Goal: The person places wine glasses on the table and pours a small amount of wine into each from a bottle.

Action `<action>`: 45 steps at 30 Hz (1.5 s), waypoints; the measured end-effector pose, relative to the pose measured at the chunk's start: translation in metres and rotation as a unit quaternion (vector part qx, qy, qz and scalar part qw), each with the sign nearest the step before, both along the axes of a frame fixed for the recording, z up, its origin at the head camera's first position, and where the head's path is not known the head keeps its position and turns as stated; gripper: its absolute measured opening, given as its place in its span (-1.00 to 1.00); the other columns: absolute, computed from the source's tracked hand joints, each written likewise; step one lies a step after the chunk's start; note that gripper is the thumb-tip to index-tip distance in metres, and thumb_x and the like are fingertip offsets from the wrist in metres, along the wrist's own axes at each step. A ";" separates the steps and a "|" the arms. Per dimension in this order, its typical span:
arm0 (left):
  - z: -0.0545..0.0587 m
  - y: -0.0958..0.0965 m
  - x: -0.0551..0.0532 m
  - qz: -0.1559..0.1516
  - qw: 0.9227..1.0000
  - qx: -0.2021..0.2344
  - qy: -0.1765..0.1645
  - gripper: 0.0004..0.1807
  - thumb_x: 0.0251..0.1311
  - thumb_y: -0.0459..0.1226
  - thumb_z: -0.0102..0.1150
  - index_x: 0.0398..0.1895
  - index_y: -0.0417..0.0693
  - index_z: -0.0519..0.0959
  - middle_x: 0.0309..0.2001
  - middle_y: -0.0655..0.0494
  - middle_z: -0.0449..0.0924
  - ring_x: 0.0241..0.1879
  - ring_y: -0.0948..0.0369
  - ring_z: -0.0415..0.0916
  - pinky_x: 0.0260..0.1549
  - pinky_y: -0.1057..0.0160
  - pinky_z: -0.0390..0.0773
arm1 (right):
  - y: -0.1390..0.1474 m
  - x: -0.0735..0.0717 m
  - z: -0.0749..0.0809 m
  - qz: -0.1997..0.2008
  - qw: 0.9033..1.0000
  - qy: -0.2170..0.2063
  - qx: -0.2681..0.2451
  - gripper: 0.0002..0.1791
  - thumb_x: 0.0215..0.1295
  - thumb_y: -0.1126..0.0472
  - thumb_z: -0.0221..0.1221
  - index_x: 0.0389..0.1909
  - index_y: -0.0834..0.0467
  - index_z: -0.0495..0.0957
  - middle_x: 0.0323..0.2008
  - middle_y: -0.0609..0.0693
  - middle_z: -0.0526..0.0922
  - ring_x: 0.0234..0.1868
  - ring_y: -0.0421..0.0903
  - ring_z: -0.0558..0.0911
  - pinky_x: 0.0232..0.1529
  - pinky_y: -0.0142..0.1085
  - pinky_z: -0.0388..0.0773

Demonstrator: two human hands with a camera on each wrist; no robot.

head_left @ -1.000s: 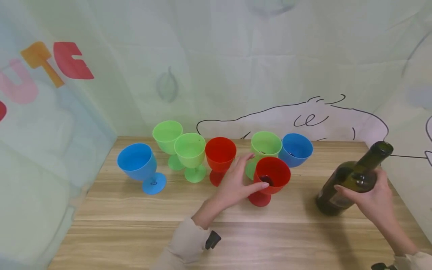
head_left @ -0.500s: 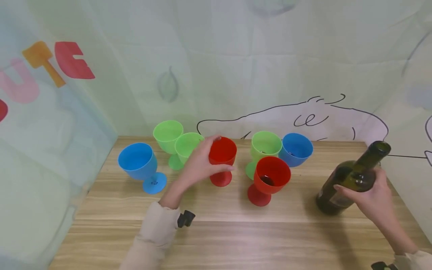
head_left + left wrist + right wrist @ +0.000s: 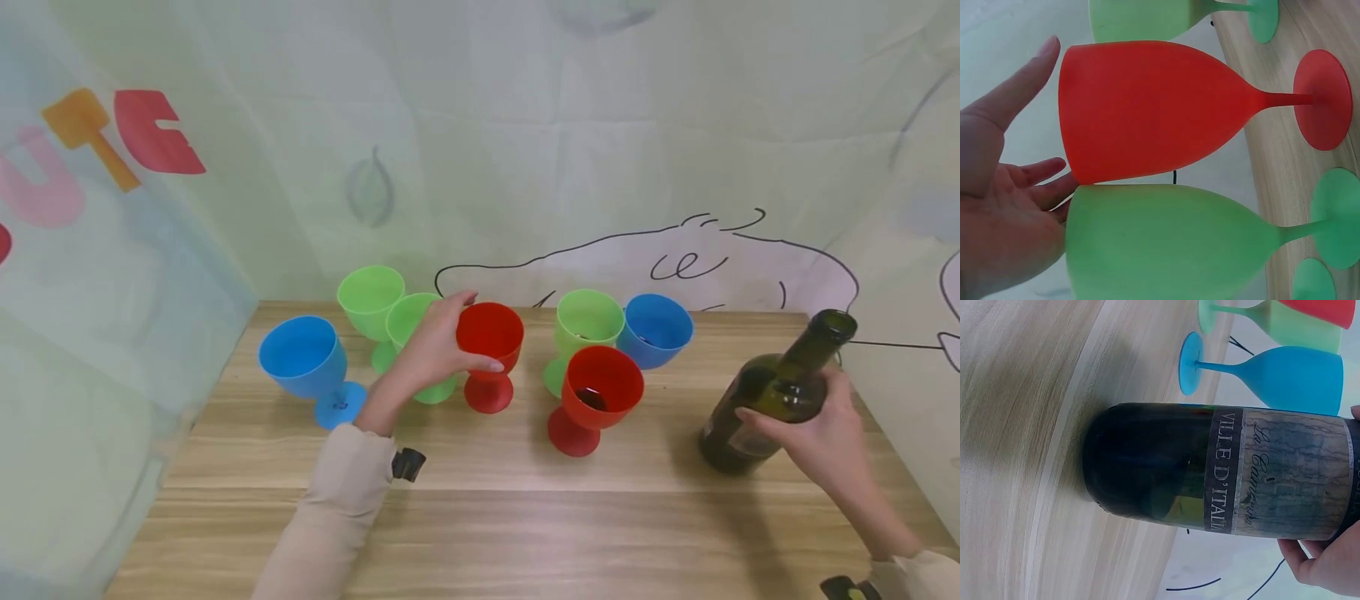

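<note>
The left hand (image 3: 431, 346) has thumb and fingers spread apart beside the rim of the nearer red goblet (image 3: 491, 337), which lies at three o'clock from that palm, its stem running twelve to six; the right hand is farther off. Contact is unclear, since fingertips pass behind the bowl. Just past three, well apart, the right hand (image 3: 828, 429) grips the wine bottle (image 3: 750, 417), its neck toward half past one; the right-wrist view cuts off its mouth. The left hand partly hides a green goblet (image 3: 435, 392).
</note>
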State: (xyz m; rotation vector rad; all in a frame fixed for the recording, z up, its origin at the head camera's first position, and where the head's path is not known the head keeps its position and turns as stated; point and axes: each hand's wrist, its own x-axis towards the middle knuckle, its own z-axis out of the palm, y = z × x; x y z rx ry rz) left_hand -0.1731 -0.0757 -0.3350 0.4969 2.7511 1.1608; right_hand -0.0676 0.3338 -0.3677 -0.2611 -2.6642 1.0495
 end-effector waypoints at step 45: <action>-0.008 0.008 0.028 0.006 0.996 0.053 0.078 -0.14 -0.24 -0.11 0.47 0.18 -0.15 0.26 0.12 -0.01 0.29 0.12 0.08 0.20 -0.10 0.03 0.47 | -0.004 -0.001 -0.001 0.009 0.999 0.015 0.032 -0.03 -0.19 0.19 0.43 0.16 0.38 0.03 -0.06 0.42 0.32 -0.12 0.31 0.37 -0.30 -0.11 0.24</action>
